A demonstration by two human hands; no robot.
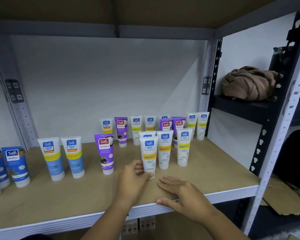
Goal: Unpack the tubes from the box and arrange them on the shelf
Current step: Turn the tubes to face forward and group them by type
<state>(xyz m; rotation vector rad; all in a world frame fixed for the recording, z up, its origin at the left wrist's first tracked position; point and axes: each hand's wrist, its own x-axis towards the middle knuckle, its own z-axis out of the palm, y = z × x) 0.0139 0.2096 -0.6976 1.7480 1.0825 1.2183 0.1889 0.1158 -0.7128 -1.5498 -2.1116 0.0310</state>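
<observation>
A white tube with a yellow band (149,154) stands cap-down near the front of the brown shelf board (76,193). My left hand (133,177) grips its lower end, thumb across the cap. My right hand (180,194) lies flat on the board just right of it, fingers straight, thumb over the front edge. Several more white, purple and blue tubes stand upright behind and to the left, among them a purple tube (105,153) and two white-and-blue tubes (62,157). No box is in view.
A grey metal post (274,153) bounds the shelf on the right. A brown bundled cloth (248,84) lies on a dark side shelf. Flat cardboard (284,200) lies lower right. Small boxes (139,224) show below the shelf edge.
</observation>
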